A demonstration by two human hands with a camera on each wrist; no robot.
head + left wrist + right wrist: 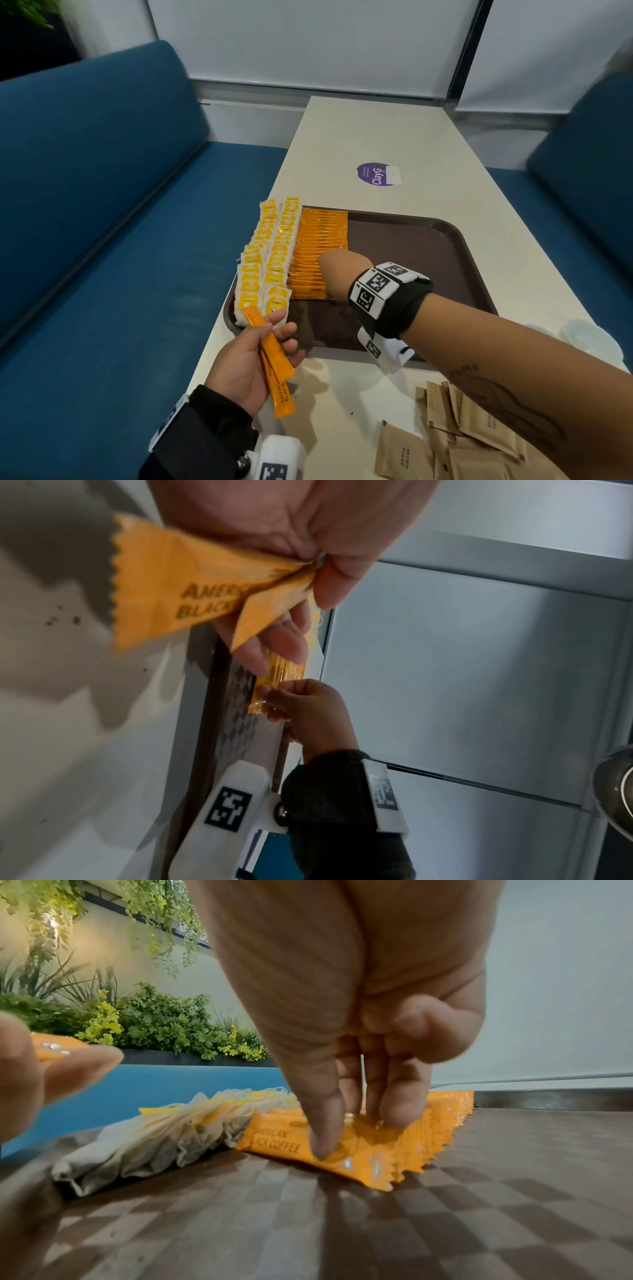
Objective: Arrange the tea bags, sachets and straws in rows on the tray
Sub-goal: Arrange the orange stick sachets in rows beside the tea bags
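A brown tray (411,246) lies on the white table. Two rows of yellow-tagged tea bags (270,260) fill its left side. Beside them runs a row of overlapping orange coffee sachets (318,246). My right hand (330,274) is at the near end of that row. In the right wrist view, the right hand (356,1134) pinches the front sachet (284,1145) between thumb and fingers, next to the tea bags (164,1131). My left hand (270,339) hovers over the tray's front-left corner and holds two more orange sachets (277,370), also seen as held sachets (164,588).
Brown sugar packets (455,438) lie loose on the table near the front right, under my right forearm. A purple sticker (375,174) sits beyond the tray. Clear plastic pieces (582,339) lie at the right edge. Blue sofas flank the table. The tray's right half (479,1191) is bare.
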